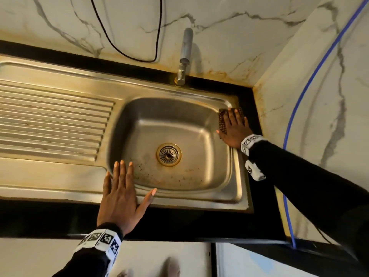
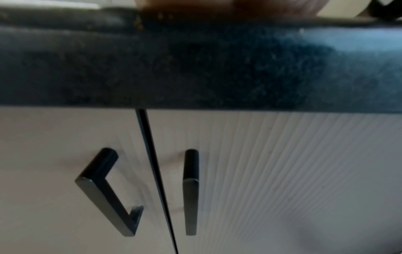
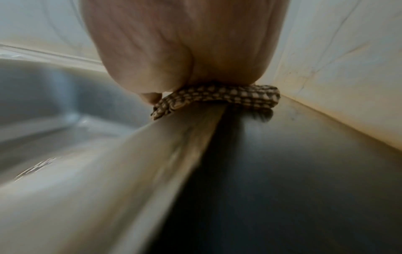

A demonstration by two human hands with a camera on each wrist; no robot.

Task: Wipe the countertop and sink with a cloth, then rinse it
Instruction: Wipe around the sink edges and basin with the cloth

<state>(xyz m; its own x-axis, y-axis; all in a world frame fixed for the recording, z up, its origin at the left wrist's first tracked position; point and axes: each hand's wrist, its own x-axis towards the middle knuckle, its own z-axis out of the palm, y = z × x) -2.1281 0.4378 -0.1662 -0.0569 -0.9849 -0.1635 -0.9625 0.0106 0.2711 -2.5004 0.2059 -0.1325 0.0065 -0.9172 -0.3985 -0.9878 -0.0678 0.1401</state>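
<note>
On my left I see the ribbed drainboard (image 1: 54, 120) of the stainless steel sink (image 1: 175, 108), set in the black stone countertop (image 1: 199, 222). My left hand (image 1: 119, 198) lies flat on the sink's front rim, fingers straight and spread, grasping nothing. Mid-frame sit the round brass-ringed drain (image 1: 169, 154) and the chrome tap (image 1: 184, 56). At the right, my right hand (image 1: 234, 128) presses the folded brown checked cloth (image 3: 228, 95) with straight fingers where the sink's right rim meets the countertop, beside the marble wall (image 1: 319, 96).
</note>
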